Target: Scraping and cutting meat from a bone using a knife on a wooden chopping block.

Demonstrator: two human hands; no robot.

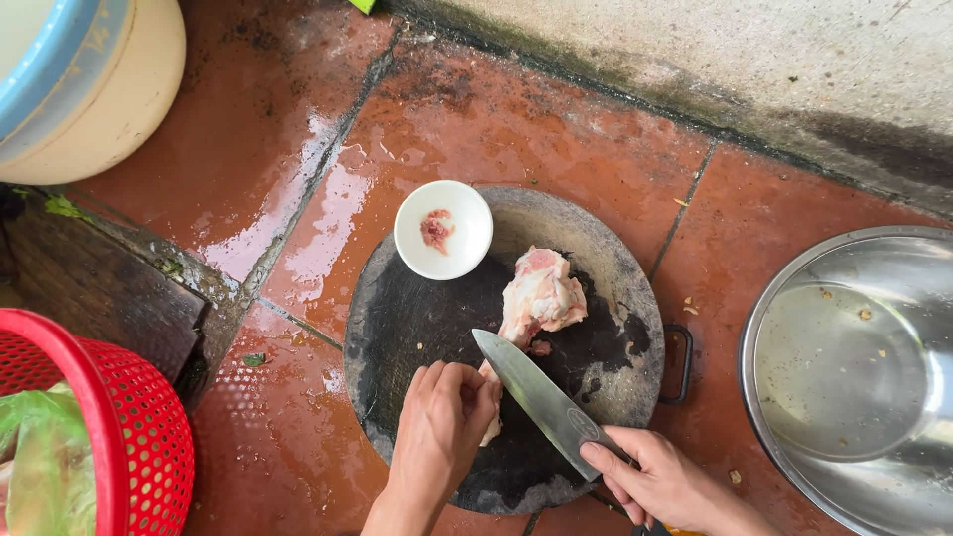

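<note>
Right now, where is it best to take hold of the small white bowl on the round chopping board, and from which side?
Probably grip the small white bowl by its rim at the far-left edge, coming from above. The rim is open and bare; the meat piece and knife lie on its other side, on the chopping board.

Left hand (442, 417) bare, right hand (655, 481) bare, no sleeves

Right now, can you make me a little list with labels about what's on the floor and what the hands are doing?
place: wet red floor tiles beside a concrete step
board: round dark chopping board
meat: pale raw piece on the board
left hand: fingers curled, pressing a small piece down on the board
right hand: grips a knife, blade pointing toward the meat
small bowl: white bowl with pink scraps
nearby: metal basin, red basket, cream tub
</note>
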